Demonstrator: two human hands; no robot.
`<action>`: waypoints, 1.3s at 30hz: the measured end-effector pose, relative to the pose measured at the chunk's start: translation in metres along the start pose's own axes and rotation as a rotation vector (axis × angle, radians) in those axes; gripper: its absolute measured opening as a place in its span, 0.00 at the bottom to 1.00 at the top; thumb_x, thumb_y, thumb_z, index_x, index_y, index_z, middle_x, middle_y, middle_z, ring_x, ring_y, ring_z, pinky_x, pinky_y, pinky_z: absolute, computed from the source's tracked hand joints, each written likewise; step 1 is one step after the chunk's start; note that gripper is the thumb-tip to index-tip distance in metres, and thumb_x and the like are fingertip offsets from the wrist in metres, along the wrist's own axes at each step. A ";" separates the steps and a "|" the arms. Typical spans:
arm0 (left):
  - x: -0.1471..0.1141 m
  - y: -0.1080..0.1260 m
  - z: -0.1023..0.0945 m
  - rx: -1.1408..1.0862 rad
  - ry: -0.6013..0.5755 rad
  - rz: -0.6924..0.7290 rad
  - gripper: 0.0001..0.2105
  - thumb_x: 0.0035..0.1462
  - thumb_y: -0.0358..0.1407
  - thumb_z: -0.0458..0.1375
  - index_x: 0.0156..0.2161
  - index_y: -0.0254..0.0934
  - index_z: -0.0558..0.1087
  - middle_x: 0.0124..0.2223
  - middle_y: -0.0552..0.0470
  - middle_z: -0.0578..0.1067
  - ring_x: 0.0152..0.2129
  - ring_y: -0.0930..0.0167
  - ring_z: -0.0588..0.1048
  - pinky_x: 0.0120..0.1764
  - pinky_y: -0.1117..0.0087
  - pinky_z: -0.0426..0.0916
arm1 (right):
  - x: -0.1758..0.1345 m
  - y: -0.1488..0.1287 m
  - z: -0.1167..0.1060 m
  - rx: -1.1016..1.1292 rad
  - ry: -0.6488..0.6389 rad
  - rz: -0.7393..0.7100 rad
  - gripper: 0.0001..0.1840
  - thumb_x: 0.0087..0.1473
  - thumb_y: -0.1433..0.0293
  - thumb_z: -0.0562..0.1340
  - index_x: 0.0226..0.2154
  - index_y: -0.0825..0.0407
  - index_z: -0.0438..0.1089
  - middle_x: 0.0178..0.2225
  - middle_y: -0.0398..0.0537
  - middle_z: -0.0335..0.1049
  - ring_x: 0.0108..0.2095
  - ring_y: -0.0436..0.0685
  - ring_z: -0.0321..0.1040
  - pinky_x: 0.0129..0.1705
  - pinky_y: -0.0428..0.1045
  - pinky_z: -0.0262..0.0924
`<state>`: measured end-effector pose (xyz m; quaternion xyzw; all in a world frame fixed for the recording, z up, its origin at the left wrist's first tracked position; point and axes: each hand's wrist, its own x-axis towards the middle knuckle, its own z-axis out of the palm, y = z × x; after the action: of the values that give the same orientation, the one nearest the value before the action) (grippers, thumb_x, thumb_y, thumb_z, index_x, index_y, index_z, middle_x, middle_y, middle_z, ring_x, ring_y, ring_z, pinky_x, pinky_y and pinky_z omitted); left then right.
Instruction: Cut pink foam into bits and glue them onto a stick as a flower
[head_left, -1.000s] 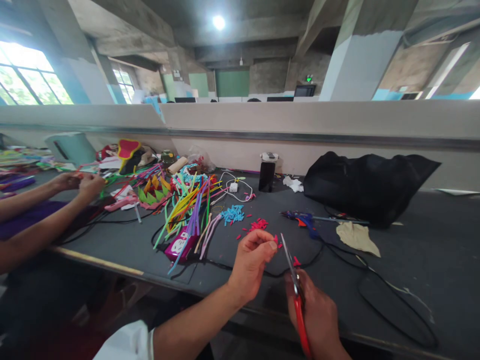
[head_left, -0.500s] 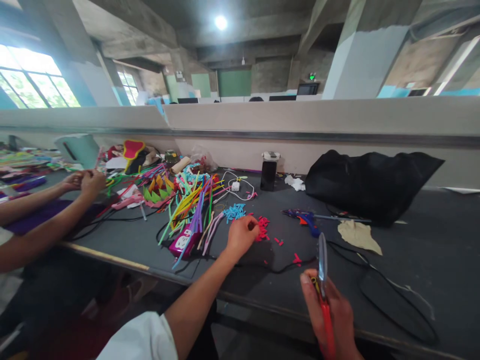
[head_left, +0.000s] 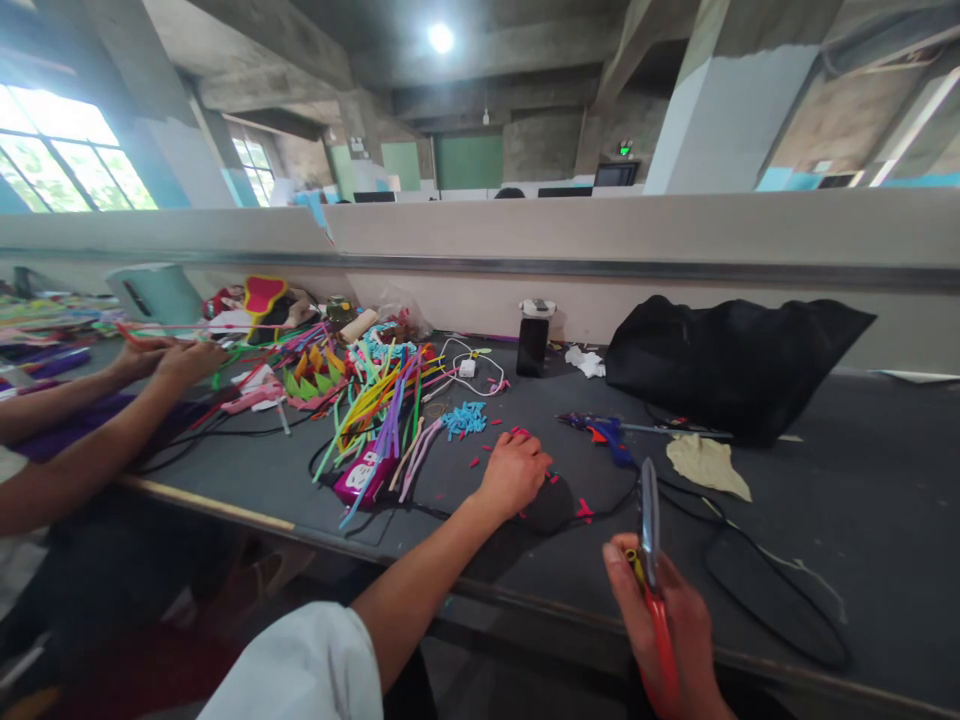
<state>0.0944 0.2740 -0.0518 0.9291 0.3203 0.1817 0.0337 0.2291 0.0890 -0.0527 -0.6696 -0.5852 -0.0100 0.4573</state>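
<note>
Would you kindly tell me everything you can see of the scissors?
The scissors have shiny, metallic-looking blades and red handles, partly covered by the right hand gripping them. The blades point up in the view, close together; whether they are fully shut is hard to tell. They are held near the front edge of the table.

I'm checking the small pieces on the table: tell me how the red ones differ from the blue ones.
The red pieces lie partly scattered; the blue pieces sit mostly in one heap. The left hand is at the red pieces, apart from the blue pieces. Both are small and lie on the dark table.
</note>
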 end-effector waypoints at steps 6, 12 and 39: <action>0.001 -0.002 0.006 0.020 -0.071 0.042 0.11 0.60 0.33 0.51 0.38 0.37 0.77 0.37 0.43 0.75 0.41 0.60 0.69 0.46 0.56 0.57 | 0.002 -0.006 -0.001 0.047 -0.057 0.005 0.19 0.62 0.56 0.51 0.29 0.49 0.68 0.20 0.40 0.69 0.19 0.50 0.68 0.24 0.43 0.60; 0.004 -0.001 0.006 -0.102 -0.026 -0.018 0.07 0.56 0.30 0.55 0.34 0.34 0.75 0.36 0.42 0.75 0.39 0.61 0.71 0.48 0.57 0.58 | 0.003 -0.009 0.007 0.089 -0.125 0.049 0.18 0.61 0.56 0.51 0.30 0.49 0.67 0.20 0.40 0.69 0.19 0.51 0.68 0.24 0.43 0.61; -0.047 0.061 -0.048 -0.438 0.041 0.074 0.03 0.51 0.27 0.58 0.32 0.36 0.73 0.29 0.53 0.75 0.28 0.71 0.72 0.35 0.69 0.60 | 0.021 -0.014 0.017 -0.055 0.025 -0.056 0.22 0.63 0.57 0.47 0.29 0.50 0.69 0.25 0.46 0.75 0.23 0.53 0.74 0.25 0.44 0.64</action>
<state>0.0784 0.1951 -0.0109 0.9069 0.2393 0.2669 0.2215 0.2152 0.1144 -0.0428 -0.6649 -0.5976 -0.0471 0.4456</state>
